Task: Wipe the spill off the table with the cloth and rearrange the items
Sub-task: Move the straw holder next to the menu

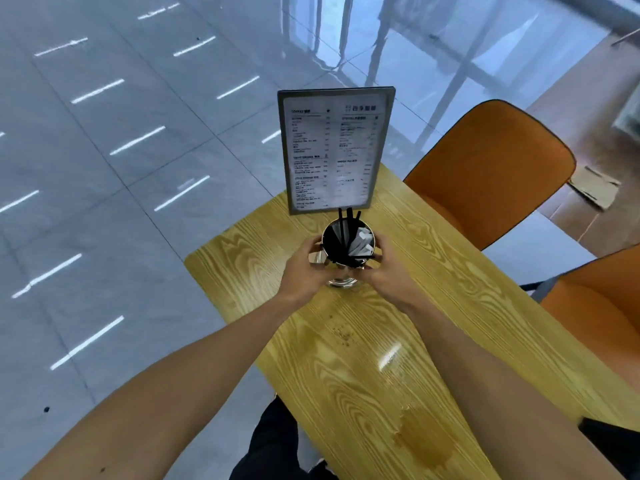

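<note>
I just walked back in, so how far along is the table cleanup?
Wiping isn't done: the brown spill and crumbs are on the table, no cloth visible. In hand: left hand and right hand grip the straw holder before the menu stand.

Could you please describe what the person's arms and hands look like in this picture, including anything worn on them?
Both forearms are bare right up to the edge of the picture, with no sleeves in view. The left hand and the right hand wear no gloves, and no watch, bracelet or ring shows on either wrist or on the visible fingers. A small dark mark sits on the left forearm near the bottom edge.
</note>
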The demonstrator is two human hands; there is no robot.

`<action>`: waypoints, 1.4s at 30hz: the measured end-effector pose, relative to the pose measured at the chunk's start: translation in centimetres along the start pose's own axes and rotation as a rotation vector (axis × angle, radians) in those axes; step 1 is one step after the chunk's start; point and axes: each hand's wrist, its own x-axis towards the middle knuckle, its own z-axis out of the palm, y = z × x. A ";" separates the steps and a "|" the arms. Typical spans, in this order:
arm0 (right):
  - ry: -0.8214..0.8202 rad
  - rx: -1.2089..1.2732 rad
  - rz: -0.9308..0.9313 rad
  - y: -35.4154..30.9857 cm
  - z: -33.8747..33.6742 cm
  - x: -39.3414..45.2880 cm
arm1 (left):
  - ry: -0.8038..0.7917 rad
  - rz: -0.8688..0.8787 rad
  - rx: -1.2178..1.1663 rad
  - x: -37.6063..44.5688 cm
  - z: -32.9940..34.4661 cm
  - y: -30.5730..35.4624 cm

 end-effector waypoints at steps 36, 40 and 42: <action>-0.160 -0.506 -0.037 -3.2 12.0 8.5 | 0.129 -0.302 0.288 1.7 -12.5 -5.3; -0.105 -0.650 0.015 -1.2 8.4 4.1 | -0.045 -0.281 0.373 -0.6 -8.4 -5.0; -0.091 -0.697 0.066 -0.2 6.4 1.3 | -0.110 -0.231 0.439 -2.1 -5.9 -4.2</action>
